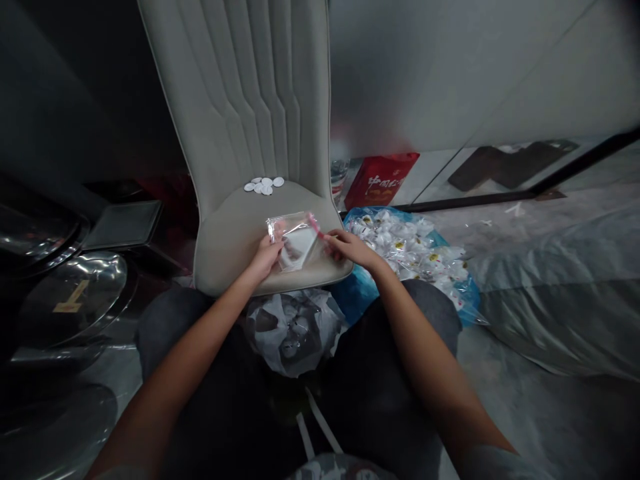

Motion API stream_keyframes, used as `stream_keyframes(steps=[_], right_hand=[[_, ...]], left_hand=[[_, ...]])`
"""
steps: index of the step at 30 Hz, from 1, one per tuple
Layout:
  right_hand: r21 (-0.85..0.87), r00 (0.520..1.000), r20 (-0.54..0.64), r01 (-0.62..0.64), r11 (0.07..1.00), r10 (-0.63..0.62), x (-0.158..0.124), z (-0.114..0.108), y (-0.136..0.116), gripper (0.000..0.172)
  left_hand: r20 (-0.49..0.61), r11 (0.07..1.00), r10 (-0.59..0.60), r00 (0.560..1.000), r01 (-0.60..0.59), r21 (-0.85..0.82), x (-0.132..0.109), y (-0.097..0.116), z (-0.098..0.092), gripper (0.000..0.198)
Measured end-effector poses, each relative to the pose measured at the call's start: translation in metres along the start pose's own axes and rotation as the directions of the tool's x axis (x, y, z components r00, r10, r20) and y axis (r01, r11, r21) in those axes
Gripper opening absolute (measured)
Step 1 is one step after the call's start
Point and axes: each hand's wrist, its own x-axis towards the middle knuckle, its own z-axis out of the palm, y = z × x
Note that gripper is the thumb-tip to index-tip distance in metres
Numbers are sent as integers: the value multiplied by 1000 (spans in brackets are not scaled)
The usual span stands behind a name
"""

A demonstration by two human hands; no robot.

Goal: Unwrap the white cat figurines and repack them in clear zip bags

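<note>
Over the seat of a beige chair [235, 233], my left hand [267, 257] is closed on the edge of a clear plastic bag [297, 243], with something flat and white showing inside. A pink strip [315, 225] runs along the bag's right side, slightly blurred. My right hand [345, 245] pinches the lower end of that strip; whether the strip is still joined to the bag I cannot tell. Behind the bag, several round white discs [265, 185] lie on the seat against the backrest.
A blue bag [355, 283] of small white wrapped items [400, 247] lies right of the chair. A red bag [383, 180] stands against the wall. Between my knees hangs a whitish plastic bag [295, 333]. Shiny metal containers [80, 293] stand at the left.
</note>
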Motion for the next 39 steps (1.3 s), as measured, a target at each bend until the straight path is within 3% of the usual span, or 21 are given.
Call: stream_keyframes(steps=[4,9,12,16,20,23,27,30,32,36,39], right_hand=[[-338,976,-196,-159,927,96,-2,-20,16,26],[-419,951,-81,-304,856,299,-16,-37,31,27],[-447,949,-54,-301,842,310,-22,-41,33,29],[-423,985,-87,-171,890,148,-19,-36,31,53],[-429,985,2,-155,890,172,-13,-30,35,68],[-480,983,-44,-177,859,177,-12,-32,40,62],[-519,985,-164,-126,845,47,-11,-29,35,55],[-540,966,-222,-7,842,-134,-9,-6,24,56],[-557,939,-225,94,825,-259,-8,18,19,54],[-612,899,-267,121,782,-348,-9,57,20,49],[-639,885,-274,125,759,-377,-14,65,24,49]], left_hand=[[14,996,66,998,-67,64,13,-2,9,25],[149,969,92,985,-123,215,23,14,4,17],[119,855,225,967,-254,453,21,23,-9,18],[95,618,334,938,-294,729,11,23,-29,29],[254,432,321,912,-380,818,0,13,-39,42],[300,313,328,896,-403,860,-9,1,-40,45],[299,201,454,839,-423,883,-24,-17,-38,47],[279,169,528,802,-421,891,-30,-25,-36,50],[263,188,533,804,-416,890,-31,-26,-36,52],[255,218,503,826,-407,887,-31,-23,-36,54],[271,206,492,827,-413,887,-34,-22,-35,56]])
